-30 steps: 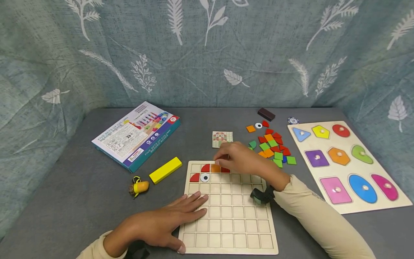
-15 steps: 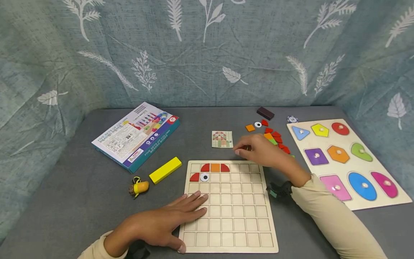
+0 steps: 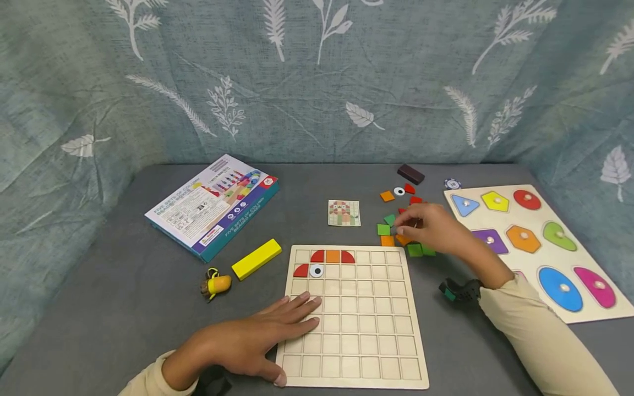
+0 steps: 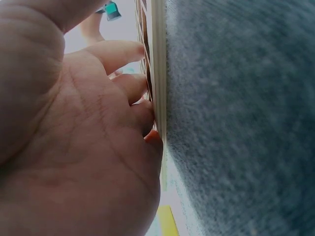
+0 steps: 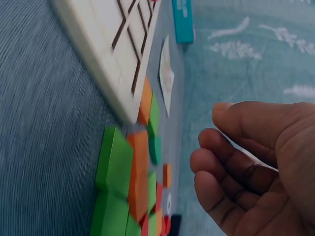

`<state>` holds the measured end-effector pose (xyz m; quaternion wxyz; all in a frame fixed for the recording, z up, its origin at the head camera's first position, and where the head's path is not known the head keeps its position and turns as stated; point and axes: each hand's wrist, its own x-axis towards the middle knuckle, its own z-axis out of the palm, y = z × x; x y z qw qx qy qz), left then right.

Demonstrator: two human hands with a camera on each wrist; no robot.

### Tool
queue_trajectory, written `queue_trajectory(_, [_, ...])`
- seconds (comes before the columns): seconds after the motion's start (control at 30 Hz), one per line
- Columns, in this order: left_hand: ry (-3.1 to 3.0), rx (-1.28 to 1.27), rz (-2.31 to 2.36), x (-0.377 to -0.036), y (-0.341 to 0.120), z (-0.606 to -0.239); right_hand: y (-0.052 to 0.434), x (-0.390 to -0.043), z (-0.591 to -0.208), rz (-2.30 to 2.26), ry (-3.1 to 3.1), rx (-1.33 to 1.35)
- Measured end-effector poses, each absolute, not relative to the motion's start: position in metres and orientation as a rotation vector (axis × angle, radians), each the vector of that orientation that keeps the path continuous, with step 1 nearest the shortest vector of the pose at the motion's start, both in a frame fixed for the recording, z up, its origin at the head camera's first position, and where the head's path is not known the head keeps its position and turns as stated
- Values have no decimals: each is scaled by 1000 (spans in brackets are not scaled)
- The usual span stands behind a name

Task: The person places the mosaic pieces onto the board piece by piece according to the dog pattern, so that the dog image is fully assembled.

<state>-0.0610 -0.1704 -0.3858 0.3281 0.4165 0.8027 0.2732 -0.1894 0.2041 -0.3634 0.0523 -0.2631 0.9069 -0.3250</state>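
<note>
My left hand (image 3: 247, 344) rests with spread fingers on the left side of a wooden grid board (image 3: 366, 324). The left wrist view shows its fingertips (image 4: 140, 51) at the board's edge. In the upper rows sit red quarter-circle tiles (image 3: 317, 257), an orange square tile (image 3: 333, 257) and a white eye disc (image 3: 316, 270). Beyond the board's far right corner, my right hand (image 3: 436, 228) hovers over loose tiles, covering some. Its fingers are loosely bent with nothing between them. Green tiles (image 5: 114, 160) and orange tiles (image 5: 138, 172) lie below it.
A small pattern card (image 3: 344, 213) lies behind the board. At left are a boxed set (image 3: 213, 206), a yellow block (image 3: 256, 259) and a small toy figure (image 3: 216, 284). A shape puzzle board (image 3: 537, 219), dark block (image 3: 411, 174) and poker chip (image 3: 452, 183) occupy the right side.
My right hand has moved right, from the board's top row past the card to the loose tiles. The second top-row red tile is now uncovered. My left hand stays put.
</note>
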Motion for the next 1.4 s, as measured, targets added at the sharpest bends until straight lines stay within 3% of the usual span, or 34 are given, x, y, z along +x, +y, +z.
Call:
queue_trajectory(0.27, [2103,1103,692,-62,-170,-386,232,-191,-365,-868,2753,-741])
queue_trajectory(0.67, [2093,1128,712,-61,-171,-386,255,-198,-367,-772,2877,-384])
queue_trajectory(1.4, [2085,1123,709,-62,-170,-386,246,-202,-377,-694,2922,-252])
